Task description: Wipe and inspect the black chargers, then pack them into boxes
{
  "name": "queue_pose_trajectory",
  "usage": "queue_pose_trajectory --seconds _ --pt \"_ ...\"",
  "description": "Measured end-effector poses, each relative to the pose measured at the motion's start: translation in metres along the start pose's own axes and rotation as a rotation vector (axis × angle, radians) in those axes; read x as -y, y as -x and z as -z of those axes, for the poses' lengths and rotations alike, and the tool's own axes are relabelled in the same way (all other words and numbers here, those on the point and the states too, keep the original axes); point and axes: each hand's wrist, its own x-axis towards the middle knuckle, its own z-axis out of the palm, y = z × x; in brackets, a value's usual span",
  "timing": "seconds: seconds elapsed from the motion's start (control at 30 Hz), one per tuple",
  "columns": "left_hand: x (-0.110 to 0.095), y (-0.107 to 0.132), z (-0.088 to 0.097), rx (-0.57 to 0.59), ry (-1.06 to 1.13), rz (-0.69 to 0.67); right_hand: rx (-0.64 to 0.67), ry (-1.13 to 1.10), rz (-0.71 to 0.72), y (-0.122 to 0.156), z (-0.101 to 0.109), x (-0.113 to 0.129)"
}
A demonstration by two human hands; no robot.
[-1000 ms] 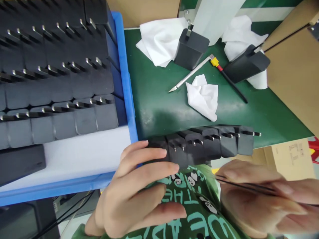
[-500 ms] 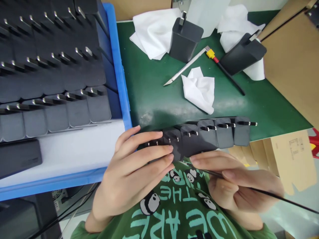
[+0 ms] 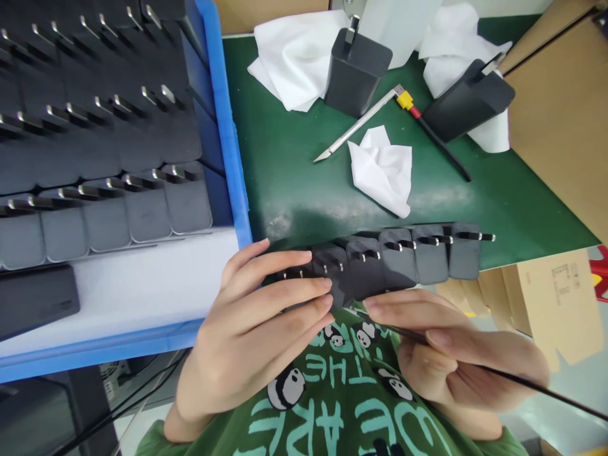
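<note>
"Six black chargers [image 3: 398, 269] in a row, pins showing, and your left hand [image 3: 251, 323] lies across the row's left end, fingers stretched almost side by side!"

"Thumb hidden, so I can't tell whether you're gripping. Your right hand [image 3: 479, 342], just on the row's near side, pinches a thin black tool [image 3: 570, 403], tip right by the second charger from the left."

"Touching?"

"Can't tell! Looks like close tool work at that charger's near edge. I'd say your next move calls for a steady left hand and a light, small touch."

"Any lettering?"

"Your green shirt [image 3: 351, 396], nearer you than the row, seems to read THE and WE ARE. Print on the cardboard box [image 3: 541, 285], past the row's right end, is too small. No brand readable on your chargers!"
</note>
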Motion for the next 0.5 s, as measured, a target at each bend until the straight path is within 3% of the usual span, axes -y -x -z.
queue_pose_trajectory --seconds 0.2,0.4,0.5 --pt "-0.0001 0.0003 0.0002 0.003 0.029 -0.001 -0.040 0.005 -0.017 0.0025 -0.0026 0.0026" --pt "0.0001 -0.0012 -0.0011 -0.016 0.063 0.016 0.026 0.007 0.026 -0.0007 0.0028 -0.0023" --pt "-0.0019 -0.0025 -0.0019 -0.021 0.061 0.004 -0.012 -0.063 0.090 -0.0020 -0.0006 -0.0059"
